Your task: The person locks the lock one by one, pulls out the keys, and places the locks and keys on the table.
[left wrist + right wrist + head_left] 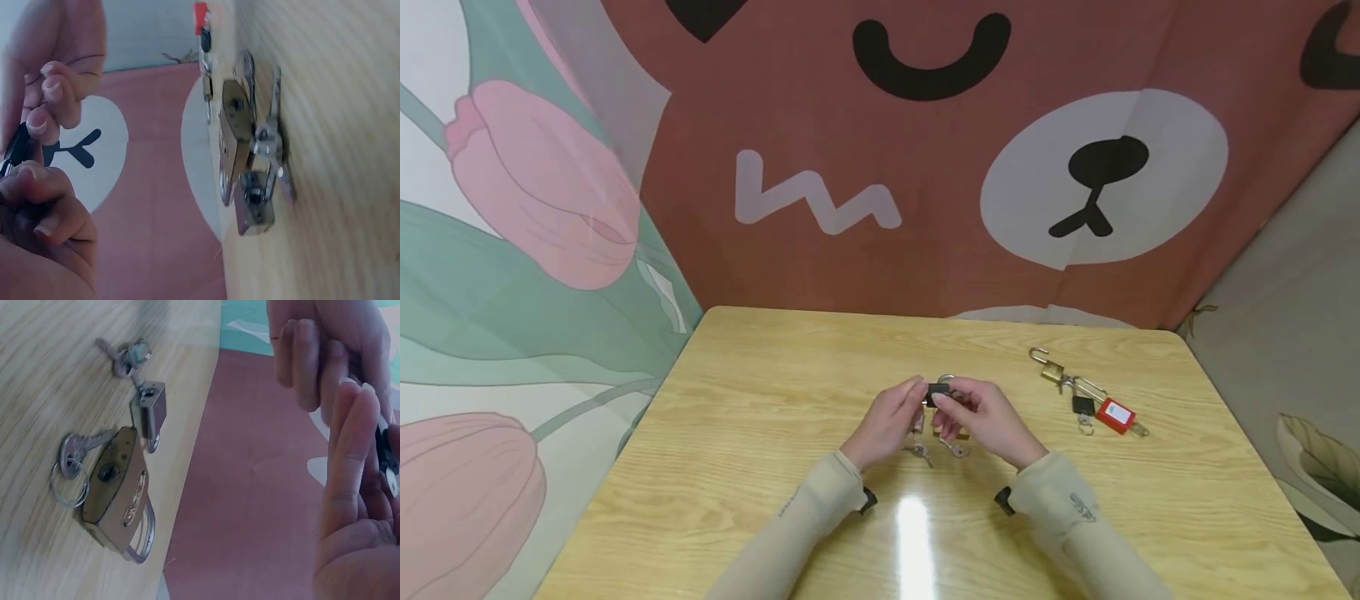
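Pinching a black padlock (pixel 937 393) in the fingers (pixel 351 440) of the left hand (pixel 887 423) and right hand (pixel 996 421), above a brass padlock (pixel 115 494) on the surface (pixel 775 400). Likely light, rigid and slick-sided; best gripped across its flat faces, clear of the shackle end.

No word, number or brand can be read with certainty. In the head view, the red padlock (pixel 1107 420), toward four o'clock from the centre, carries a white label (pixel 1120 412) whose print is too small to make out. Between four and five o'clock, the right sleeve (pixel 1060 483) bears a dark, letter-like mark (pixel 1083 507), illegible here; toward seven, the left sleeve (pixel 827 487) shows a fainter small line of print (pixel 786 505), equally unclear. In the right wrist view, toward eight o'clock, the brass padlock (pixel 115 494) has a raised oblong emblem (pixel 134 499), too blurred to decipher.
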Demonstrator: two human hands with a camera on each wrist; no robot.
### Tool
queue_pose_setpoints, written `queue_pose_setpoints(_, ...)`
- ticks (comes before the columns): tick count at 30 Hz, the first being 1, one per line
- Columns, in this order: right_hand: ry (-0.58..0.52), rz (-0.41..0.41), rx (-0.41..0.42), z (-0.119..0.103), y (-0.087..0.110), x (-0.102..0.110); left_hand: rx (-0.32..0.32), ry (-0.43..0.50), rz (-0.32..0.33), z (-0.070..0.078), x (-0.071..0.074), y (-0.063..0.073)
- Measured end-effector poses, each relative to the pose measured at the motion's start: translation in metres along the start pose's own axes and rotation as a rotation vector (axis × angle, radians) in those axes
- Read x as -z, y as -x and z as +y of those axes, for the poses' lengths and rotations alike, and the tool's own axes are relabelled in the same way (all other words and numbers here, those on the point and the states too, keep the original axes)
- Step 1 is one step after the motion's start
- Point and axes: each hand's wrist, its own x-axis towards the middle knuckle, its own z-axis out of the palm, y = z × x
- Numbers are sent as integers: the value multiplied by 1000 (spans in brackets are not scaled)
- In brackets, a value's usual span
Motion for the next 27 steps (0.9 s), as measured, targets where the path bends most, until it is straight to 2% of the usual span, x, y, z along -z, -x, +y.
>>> queue_pose_setpoints(2,-12,3,-12,1,1,1,9,65,-13,-2,0,0)
queue_pose_setpoints(6,-18,45,-22,6,5,4,28,135,4,-4,0,1)
queue_pose_setpoints(11,31,88,10,8,6,6,29,131,21,-7,1,0)
queue_pose_setpoints(15,60,90,74,8,5,10,40,122,10,-5,3,0)
queue_pose_setpoints(19,43,169,106,10,7,21,62,114,25,-3,13,1)
queue_pose_setpoints(22,70,235,93,15,8,28,66,113,61,-4,24,0)
queue_pose_setpoints(24,114,239,77,18,6,27,57,106,84,-4,31,0)
queue_pose_setpoints(27,170,204,33,20,-1,17,45,91,114,-5,40,0)
